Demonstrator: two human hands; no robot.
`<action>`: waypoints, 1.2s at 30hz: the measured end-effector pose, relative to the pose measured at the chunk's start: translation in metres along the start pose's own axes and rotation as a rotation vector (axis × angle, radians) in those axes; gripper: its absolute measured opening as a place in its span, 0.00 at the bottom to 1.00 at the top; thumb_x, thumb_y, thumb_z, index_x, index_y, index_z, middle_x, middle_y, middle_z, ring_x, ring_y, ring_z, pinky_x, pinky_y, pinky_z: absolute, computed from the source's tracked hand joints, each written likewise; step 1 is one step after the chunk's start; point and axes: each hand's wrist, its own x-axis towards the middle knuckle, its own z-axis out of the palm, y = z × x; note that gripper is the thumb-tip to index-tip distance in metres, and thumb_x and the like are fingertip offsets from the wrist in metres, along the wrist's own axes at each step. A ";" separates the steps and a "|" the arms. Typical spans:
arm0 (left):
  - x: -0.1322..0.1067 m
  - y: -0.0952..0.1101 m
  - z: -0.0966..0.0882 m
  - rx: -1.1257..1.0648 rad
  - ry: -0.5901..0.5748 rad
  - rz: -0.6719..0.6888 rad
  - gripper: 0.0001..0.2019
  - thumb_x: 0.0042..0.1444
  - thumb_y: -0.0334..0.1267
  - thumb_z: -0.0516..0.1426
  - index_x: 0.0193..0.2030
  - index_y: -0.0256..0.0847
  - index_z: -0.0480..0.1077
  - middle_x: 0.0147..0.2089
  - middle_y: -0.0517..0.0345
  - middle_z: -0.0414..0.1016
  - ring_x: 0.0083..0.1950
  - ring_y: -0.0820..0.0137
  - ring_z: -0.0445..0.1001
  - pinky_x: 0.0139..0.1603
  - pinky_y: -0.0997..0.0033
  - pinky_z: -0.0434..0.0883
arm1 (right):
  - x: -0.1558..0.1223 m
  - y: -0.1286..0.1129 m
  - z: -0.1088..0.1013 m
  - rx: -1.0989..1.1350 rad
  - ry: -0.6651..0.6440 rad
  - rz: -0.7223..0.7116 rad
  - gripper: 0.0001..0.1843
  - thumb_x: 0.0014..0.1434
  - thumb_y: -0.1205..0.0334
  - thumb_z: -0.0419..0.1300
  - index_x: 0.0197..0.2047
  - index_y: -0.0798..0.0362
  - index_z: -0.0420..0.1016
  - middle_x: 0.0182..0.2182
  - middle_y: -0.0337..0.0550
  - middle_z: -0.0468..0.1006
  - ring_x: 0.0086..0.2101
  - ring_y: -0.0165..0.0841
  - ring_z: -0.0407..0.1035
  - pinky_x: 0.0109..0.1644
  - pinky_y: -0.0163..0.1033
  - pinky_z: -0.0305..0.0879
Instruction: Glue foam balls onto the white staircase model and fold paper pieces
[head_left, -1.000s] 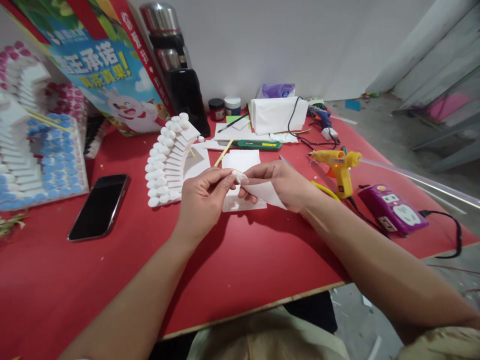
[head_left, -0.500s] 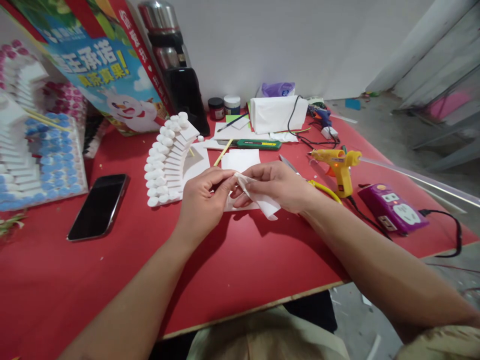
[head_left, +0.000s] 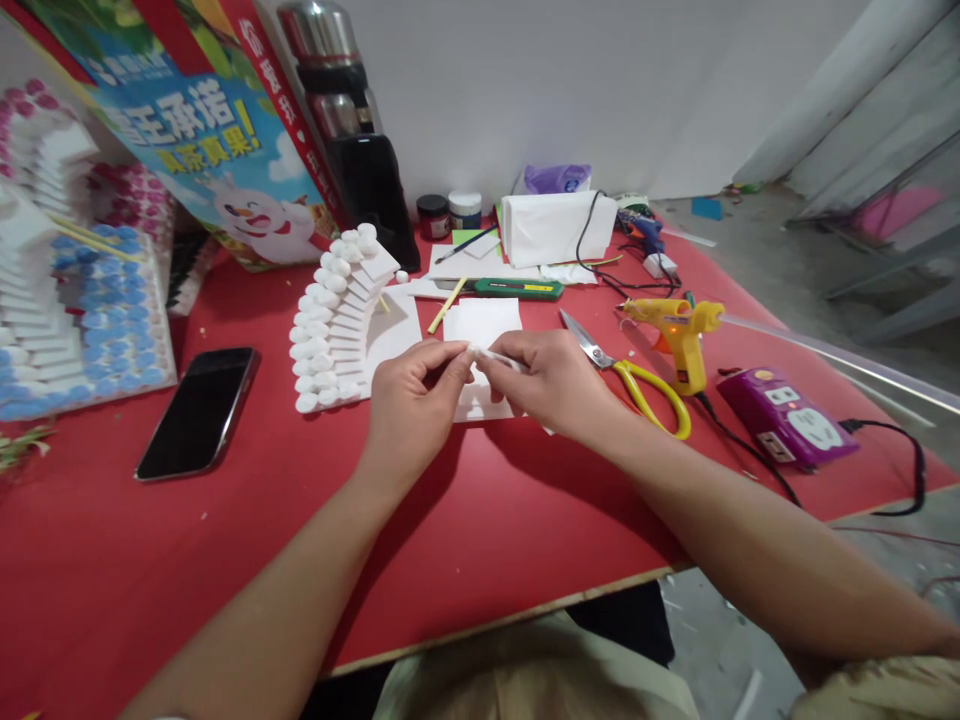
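Note:
Both hands meet over the front middle of the table, fingertips nearly touching. Pinched between them is a thin white strip of tissue-like paper point(head_left: 486, 353), bunched or rolled narrow; my right fingers cover much of it. My left hand point(head_left: 412, 398) closes thumb and index finger on its left end. From the other side, my right hand point(head_left: 553, 385) grips it with thumb and fingers. Beneath and just beyond the hands lie white paper sheets point(head_left: 482, 314). Left of them stands a curved white stepped model point(head_left: 352, 325) edged with round white pads.
Yellow-handled scissors point(head_left: 651, 392), a yellow glue gun point(head_left: 679, 335) and a purple power socket point(head_left: 787, 415) lie right. A green cutter point(head_left: 517, 289) is behind the sheets. At left are a phone point(head_left: 197, 413) and a blue-and-white model point(head_left: 120, 325). The red table's point(head_left: 487, 540) front edge is near.
My right hand has turned and drawn in, and the loose paper that hung below its fingers is now gathered narrow. The scissors' handles have come into view. My left hand stays nearly in place.

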 end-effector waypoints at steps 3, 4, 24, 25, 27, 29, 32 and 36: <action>-0.001 0.002 0.002 0.006 0.009 -0.005 0.07 0.62 0.38 0.63 0.38 0.43 0.84 0.32 0.59 0.80 0.36 0.68 0.77 0.42 0.69 0.74 | -0.005 -0.003 0.008 -0.285 0.123 -0.151 0.17 0.66 0.59 0.57 0.26 0.52 0.66 0.22 0.44 0.72 0.24 0.30 0.57 0.31 0.40 0.47; -0.001 0.002 0.002 0.005 0.007 0.002 0.07 0.62 0.38 0.63 0.38 0.43 0.83 0.32 0.59 0.79 0.36 0.68 0.77 0.43 0.69 0.74 | -0.006 -0.004 0.008 -0.296 0.122 -0.153 0.15 0.66 0.59 0.57 0.27 0.52 0.66 0.24 0.45 0.74 0.25 0.32 0.60 0.32 0.40 0.48; 0.002 -0.002 -0.006 -0.009 -0.001 0.065 0.06 0.63 0.39 0.63 0.42 0.47 0.84 0.38 0.58 0.83 0.40 0.67 0.78 0.43 0.68 0.75 | 0.009 0.006 -0.011 1.264 -0.481 0.450 0.13 0.62 0.55 0.70 0.38 0.56 0.77 0.28 0.36 0.69 0.26 0.25 0.61 0.32 0.32 0.65; 0.003 -0.003 -0.006 -0.032 -0.001 0.042 0.06 0.62 0.40 0.64 0.42 0.46 0.84 0.38 0.58 0.83 0.39 0.67 0.78 0.43 0.68 0.75 | 0.009 0.007 -0.011 1.230 -0.476 0.432 0.13 0.59 0.56 0.72 0.38 0.57 0.77 0.29 0.35 0.69 0.26 0.24 0.62 0.32 0.32 0.65; 0.002 -0.004 -0.006 -0.081 -0.008 -0.012 0.07 0.61 0.41 0.65 0.42 0.45 0.85 0.37 0.57 0.83 0.38 0.67 0.78 0.43 0.68 0.75 | 0.009 0.007 -0.012 1.158 -0.470 0.397 0.15 0.56 0.55 0.74 0.38 0.57 0.79 0.28 0.34 0.69 0.26 0.24 0.61 0.32 0.33 0.63; 0.002 -0.005 -0.005 -0.126 -0.016 -0.060 0.07 0.61 0.42 0.65 0.42 0.45 0.85 0.36 0.56 0.82 0.39 0.66 0.78 0.43 0.67 0.75 | 0.009 0.008 -0.011 1.071 -0.447 0.347 0.17 0.55 0.53 0.75 0.39 0.56 0.80 0.27 0.35 0.71 0.25 0.25 0.61 0.30 0.33 0.61; 0.001 -0.006 -0.005 -0.152 -0.010 -0.086 0.08 0.60 0.43 0.65 0.42 0.45 0.85 0.34 0.57 0.81 0.38 0.66 0.77 0.41 0.67 0.75 | 0.008 0.009 -0.009 0.855 -0.279 0.255 0.19 0.52 0.51 0.75 0.41 0.55 0.81 0.31 0.39 0.77 0.27 0.27 0.65 0.30 0.34 0.59; 0.000 -0.003 -0.003 -0.095 0.006 -0.065 0.08 0.62 0.41 0.64 0.41 0.44 0.84 0.31 0.59 0.79 0.34 0.69 0.75 0.37 0.69 0.72 | 0.006 0.003 -0.004 0.636 -0.039 0.255 0.17 0.51 0.52 0.76 0.31 0.55 0.77 0.20 0.33 0.70 0.21 0.24 0.57 0.24 0.34 0.48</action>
